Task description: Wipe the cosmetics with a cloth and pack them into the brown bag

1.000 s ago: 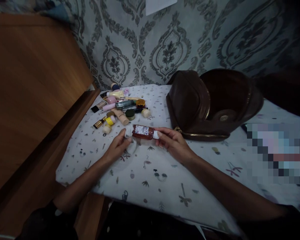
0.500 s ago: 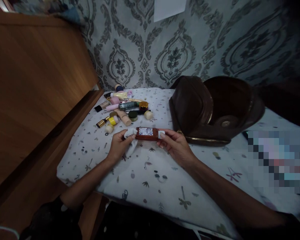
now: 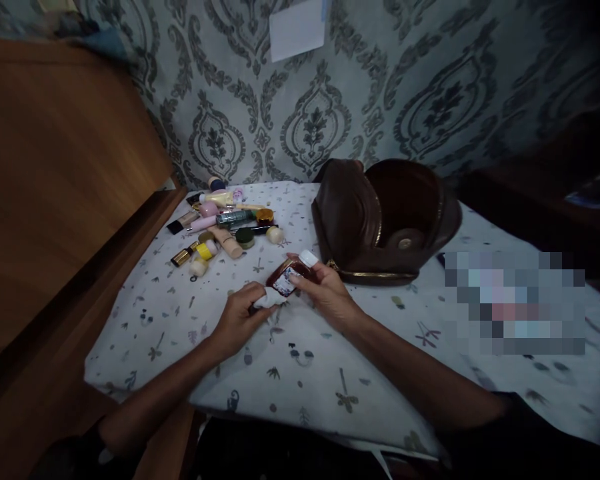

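My right hand (image 3: 330,290) grips a reddish-brown bottle (image 3: 286,275) by its upper part, its white cap (image 3: 308,258) pointing up and away to the right. A white label with a blue pattern faces me. In my left hand (image 3: 243,313) is a white cloth or wipe (image 3: 271,298), bunched between thumb and fingers and pressed against the lower end of the bottle. Both hands are just above a white patterned sheet (image 3: 300,393).
A brown leather bag (image 3: 347,213) stands unzipped at right of centre. Cosmetics, among them a beige tube (image 3: 227,242) and a green jar (image 3: 245,237), lie piled at the back left. A wooden panel (image 3: 65,173) borders the left side; a patterned wall (image 3: 260,107) rises behind.
The bottle has turned from lying level to a slant, cap end up to the right. My left hand and the cloth now sit at its lower end. The view has shifted rightward.
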`<state>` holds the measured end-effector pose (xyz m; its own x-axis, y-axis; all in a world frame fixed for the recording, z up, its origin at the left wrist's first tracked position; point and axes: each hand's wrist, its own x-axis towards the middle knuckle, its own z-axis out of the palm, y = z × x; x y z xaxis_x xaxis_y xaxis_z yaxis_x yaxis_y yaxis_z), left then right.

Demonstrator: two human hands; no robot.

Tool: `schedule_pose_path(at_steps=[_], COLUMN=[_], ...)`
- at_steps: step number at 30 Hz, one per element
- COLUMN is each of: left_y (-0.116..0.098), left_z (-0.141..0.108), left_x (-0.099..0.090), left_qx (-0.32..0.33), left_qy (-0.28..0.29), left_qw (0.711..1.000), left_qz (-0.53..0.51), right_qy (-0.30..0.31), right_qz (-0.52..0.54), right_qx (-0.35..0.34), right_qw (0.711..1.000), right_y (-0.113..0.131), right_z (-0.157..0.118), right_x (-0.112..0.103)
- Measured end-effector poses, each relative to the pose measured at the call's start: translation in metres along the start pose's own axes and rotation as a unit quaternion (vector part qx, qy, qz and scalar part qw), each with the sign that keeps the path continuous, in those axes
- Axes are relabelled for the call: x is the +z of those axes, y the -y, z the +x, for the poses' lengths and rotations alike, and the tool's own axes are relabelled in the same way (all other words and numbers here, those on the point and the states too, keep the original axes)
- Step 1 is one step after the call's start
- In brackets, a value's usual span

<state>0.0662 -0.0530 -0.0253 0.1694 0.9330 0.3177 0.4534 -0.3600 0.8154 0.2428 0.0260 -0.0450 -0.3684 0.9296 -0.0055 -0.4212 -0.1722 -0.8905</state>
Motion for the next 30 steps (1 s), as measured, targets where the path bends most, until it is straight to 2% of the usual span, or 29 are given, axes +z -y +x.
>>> schedule_pose_path(at_steps=[3, 7, 11, 14, 18, 20, 23, 25, 27, 30], left_y=[0.002, 0.007, 0.007, -0.005, -0.030, -0.040, -0.042, -0.038, -0.033, -0.028], left_z=[0.000, 0.000, 0.002, 0.005, 0.009, 0.012, 0.018, 0.024, 0.029, 0.033], left_x=[-0.003, -0.010, -0.014, -0.016, -0.019, -0.019, -0.019, -0.017, -0.015, -0.012], left_qx=[-0.014, -0.082, -0.119, -0.066, 0.086, 0.180, 0.294, 0.316, 0.295, 0.220], left_qy=[0.005, -0.027, -0.067, -0.081, -0.092, -0.046, 0.036, 0.044, 0.033, 0.018], left_qw=[1.000, 0.996, 0.990, 0.994, 0.987, 0.968, 0.907, 0.866, 0.842, 0.844], left_qz=[0.001, -0.028, -0.031, 0.014, 0.104, 0.170, 0.298, 0.385, 0.451, 0.490], right_qy=[0.014, 0.038, 0.105, 0.127, 0.125, 0.124, 0.109, 0.098, 0.096, 0.111], right_qz=[-0.003, -0.043, -0.146, -0.252, -0.347, -0.353, -0.343, -0.349, -0.368, -0.392], right_qx=[0.014, 0.019, -0.028, -0.104, -0.194, -0.204, -0.196, -0.193, -0.204, -0.233], right_qw=[1.000, 0.998, 0.983, 0.954, 0.909, 0.905, 0.912, 0.912, 0.902, 0.883], right_y=[0.000, 0.002, 0.003, 0.003, 0.000, -0.002, -0.004, -0.005, -0.005, -0.004], right_z=[0.000, -0.002, -0.008, -0.015, -0.020, -0.020, -0.020, -0.020, -0.020, -0.020], right_x=[-0.003, -0.005, -0.001, 0.004, 0.007, 0.008, 0.008, 0.009, 0.010, 0.010])
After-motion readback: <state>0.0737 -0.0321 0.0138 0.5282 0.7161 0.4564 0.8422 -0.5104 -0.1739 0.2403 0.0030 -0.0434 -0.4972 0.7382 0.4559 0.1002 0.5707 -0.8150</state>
